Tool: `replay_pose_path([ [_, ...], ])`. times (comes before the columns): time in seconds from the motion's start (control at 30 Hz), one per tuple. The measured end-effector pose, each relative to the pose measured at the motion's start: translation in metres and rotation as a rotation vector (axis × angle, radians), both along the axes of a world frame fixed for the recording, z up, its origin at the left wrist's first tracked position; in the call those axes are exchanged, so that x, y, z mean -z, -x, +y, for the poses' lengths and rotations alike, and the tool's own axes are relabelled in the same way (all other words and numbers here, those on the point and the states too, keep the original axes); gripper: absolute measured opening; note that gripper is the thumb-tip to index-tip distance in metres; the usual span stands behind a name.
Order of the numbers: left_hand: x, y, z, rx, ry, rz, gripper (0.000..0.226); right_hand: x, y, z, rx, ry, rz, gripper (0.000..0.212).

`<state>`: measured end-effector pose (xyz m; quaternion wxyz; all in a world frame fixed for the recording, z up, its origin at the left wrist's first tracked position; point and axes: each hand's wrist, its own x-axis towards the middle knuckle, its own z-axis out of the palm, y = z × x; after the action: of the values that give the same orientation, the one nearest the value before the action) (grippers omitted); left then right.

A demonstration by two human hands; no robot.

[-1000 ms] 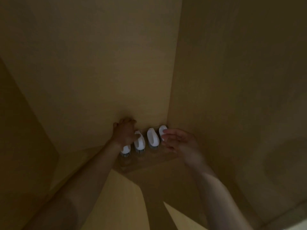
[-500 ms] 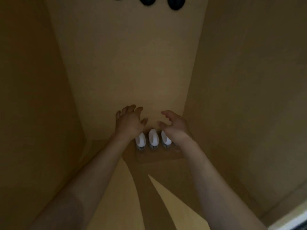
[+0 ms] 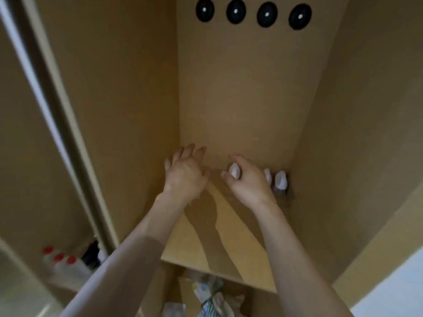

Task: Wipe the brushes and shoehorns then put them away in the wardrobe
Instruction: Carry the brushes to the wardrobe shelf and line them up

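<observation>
Brushes: three white-backed, in a row at the back of the wardrobe shelf (image 3: 219,243), against the rear panel.
Held brush (image 3: 234,170): leftmost of the row, white back showing between thumb and fingers, apart from the other two.
Middle brush (image 3: 267,175): partly hidden behind the right hand, just beside the corner brush.
Corner brush (image 3: 281,180): bristles down on the shelf, tucked into the right rear corner, close to the side wall.
Right hand (image 3: 248,181): fingers and thumb curled round the held brush, gripping from above; forearm stretched in from lower right.
Left hand (image 3: 184,173): released, grasping nothing; fingers loosely spread, tips near the rear panel, left of the held brush and not touching it.
Shelf: light wood, shadows of both forearms across the front part.
Round knobs (image 3: 251,13): four, dark with pale centres, in a line high on the rear panel.
Bottles (image 3: 58,263): red caps, on a lower shelf in the compartment to the left; detail blurred.
Below the shelf: striped cloth (image 3: 211,303) and pale items, not identifiable.
</observation>
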<state>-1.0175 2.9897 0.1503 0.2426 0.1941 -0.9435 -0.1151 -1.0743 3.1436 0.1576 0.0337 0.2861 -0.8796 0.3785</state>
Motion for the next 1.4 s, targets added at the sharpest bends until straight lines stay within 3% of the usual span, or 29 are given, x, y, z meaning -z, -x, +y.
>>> replay_pose_path([
  [0.3,0.021,-0.155,0.02,-0.211,-0.111,0.071,0.055,0.018,-0.105,-0.019,-0.286,-0.015,-0.036,0.053],
  [0.6,0.032,-0.299,-0.01,-0.472,-0.192,0.179,0.054,0.028,-0.222,-0.076,-0.526,0.054,-0.079,0.052],
  [1.1,0.033,-0.639,-0.098,-0.952,-0.197,0.267,0.05,0.036,-0.539,-0.229,-0.96,0.079,-0.086,0.048],
  [1.4,0.044,-0.778,-0.14,-1.145,-0.229,0.256,0.05,0.047,-0.673,-0.298,-1.137,0.023,-0.141,0.049],
])
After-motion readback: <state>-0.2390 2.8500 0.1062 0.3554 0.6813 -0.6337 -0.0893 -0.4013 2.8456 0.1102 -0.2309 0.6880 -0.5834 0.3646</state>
